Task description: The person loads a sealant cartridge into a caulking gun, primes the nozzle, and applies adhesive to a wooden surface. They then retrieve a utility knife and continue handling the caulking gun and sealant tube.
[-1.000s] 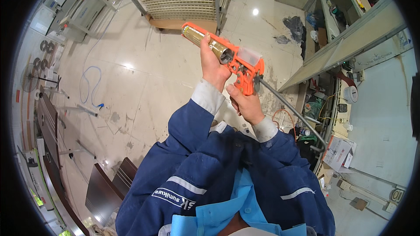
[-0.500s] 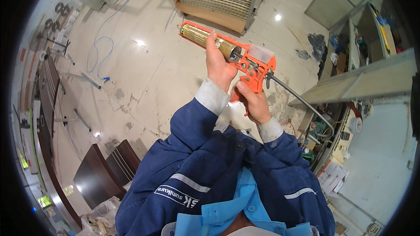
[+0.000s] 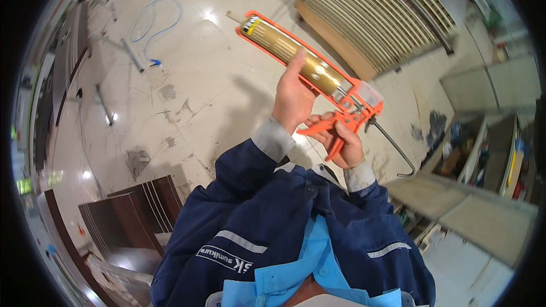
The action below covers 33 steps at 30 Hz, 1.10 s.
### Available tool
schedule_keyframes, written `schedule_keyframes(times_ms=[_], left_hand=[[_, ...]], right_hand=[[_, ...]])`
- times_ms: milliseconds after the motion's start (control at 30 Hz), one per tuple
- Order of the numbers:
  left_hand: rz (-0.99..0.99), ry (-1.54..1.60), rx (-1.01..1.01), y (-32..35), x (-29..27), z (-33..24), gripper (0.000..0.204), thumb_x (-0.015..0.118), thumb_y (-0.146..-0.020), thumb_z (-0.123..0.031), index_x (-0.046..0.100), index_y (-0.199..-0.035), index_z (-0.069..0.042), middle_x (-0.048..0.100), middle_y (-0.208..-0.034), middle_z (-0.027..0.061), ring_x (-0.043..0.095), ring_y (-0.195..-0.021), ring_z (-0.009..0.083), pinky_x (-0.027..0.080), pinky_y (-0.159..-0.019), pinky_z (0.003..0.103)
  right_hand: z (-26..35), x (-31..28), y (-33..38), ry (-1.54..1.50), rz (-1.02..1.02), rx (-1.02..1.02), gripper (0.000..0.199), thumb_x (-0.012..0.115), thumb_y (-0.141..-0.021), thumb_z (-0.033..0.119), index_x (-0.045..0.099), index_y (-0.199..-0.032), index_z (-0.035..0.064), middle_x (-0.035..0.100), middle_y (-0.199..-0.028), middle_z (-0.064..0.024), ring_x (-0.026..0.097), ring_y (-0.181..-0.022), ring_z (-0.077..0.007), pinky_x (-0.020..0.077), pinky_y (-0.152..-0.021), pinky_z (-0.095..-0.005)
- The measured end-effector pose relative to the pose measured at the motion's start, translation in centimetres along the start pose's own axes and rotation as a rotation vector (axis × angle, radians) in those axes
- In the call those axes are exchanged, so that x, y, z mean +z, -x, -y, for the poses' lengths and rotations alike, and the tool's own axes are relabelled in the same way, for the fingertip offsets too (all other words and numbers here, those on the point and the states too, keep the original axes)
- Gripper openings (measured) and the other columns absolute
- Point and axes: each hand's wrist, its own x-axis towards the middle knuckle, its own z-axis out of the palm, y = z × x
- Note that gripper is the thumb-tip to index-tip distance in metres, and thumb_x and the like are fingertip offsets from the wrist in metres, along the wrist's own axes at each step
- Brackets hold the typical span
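An orange caulking gun point(image 3: 352, 115) loaded with a gold sealant cartridge point(image 3: 296, 57) is held in front of my chest. Its nozzle end points to the far left, and its bent metal rod point(image 3: 395, 146) sticks out to the right. My left hand point(image 3: 294, 96) supports the frame and cartridge from below, with the thumb lying across the gold tube. Around the handle, beside the trigger, my right hand point(image 3: 343, 143) is closed. Part of its fingers are hidden behind the orange handle.
A slatted rack point(image 3: 369, 17) stands at the far right. Dark brown panels point(image 3: 119, 224) lean at the near left. Open shelves point(image 3: 478, 153) with assorted items line the right side. A blue hose or cable point(image 3: 149, 40) lies on the tiled floor point(image 3: 199, 79).
The view has turned, so the rack and shelves now sit farther right and lower. The caulking gun tilts more steeply, and its trigger now shows apart from the handle. Both hands keep hold of it.
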Motion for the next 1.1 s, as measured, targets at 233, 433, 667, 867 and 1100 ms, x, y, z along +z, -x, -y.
schedule_keyframes(times_ms=[233,433,667,867,1100], left_hand=[[-0.142,-0.162,0.326,-8.4,-4.7,-11.5,0.054,0.067,-0.096,-0.012,0.040,-0.140,-0.002,0.050,-0.137,0.0155,0.053,-0.130,0.0286,0.047,-0.108,0.043],[-0.162,-0.317,0.373,-18.4,-8.1,-18.7,0.050,0.065,-0.094,-0.003,0.043,-0.139,-0.001,0.052,-0.136,0.0143,0.055,-0.127,0.0274,0.045,-0.109,0.043],[-0.177,-0.264,0.544,-31.5,-11.1,-32.9,0.054,0.033,-0.109,-0.046,0.038,-0.149,-0.010,0.053,-0.139,0.0105,0.054,-0.129,0.0278,0.045,-0.107,0.046],[-0.404,-0.307,0.782,-35.9,-16.4,-47.2,0.059,0.036,-0.109,-0.042,0.029,-0.155,-0.006,0.051,-0.146,0.0110,0.048,-0.136,0.0283,0.042,-0.111,0.047],[-0.416,-0.512,0.907,-39.9,-26.5,-62.6,0.051,0.051,-0.107,-0.025,0.041,-0.145,0.007,0.062,-0.129,0.0176,0.061,-0.122,0.0303,0.048,-0.106,0.041]], right_hand=[[-0.2,-2.6,-12.7,-0.349,0.122,0.228,0.034,0.057,-0.094,0.025,0.058,-0.117,0.0002,0.066,-0.113,-0.0235,0.062,-0.115,-0.0423,0.0481,-0.104,-0.0584],[-1.8,-4.0,-26.4,-0.418,0.072,0.359,0.037,0.059,-0.097,0.034,0.056,-0.120,0.0044,0.066,-0.109,-0.0225,0.064,-0.111,-0.0410,0.0504,-0.099,-0.0621],[1.5,-1.9,-47.6,-0.340,0.258,0.453,0.033,0.058,-0.099,0.030,0.057,-0.118,0.0031,0.069,-0.109,-0.0210,0.065,-0.111,-0.0405,0.0518,-0.096,-0.0598],[2.0,4.3,-64.6,-0.286,0.413,0.659,0.033,0.060,-0.097,0.028,0.057,-0.119,0.0033,0.067,-0.110,-0.0205,0.065,-0.112,-0.0394,0.0527,-0.097,-0.0578],[-3.9,10.6,-83.9,-0.222,0.329,0.842,0.044,0.068,-0.093,0.023,0.051,-0.129,0.0041,0.061,-0.124,-0.0204,0.060,-0.120,-0.0396,0.0534,-0.101,-0.0580]])
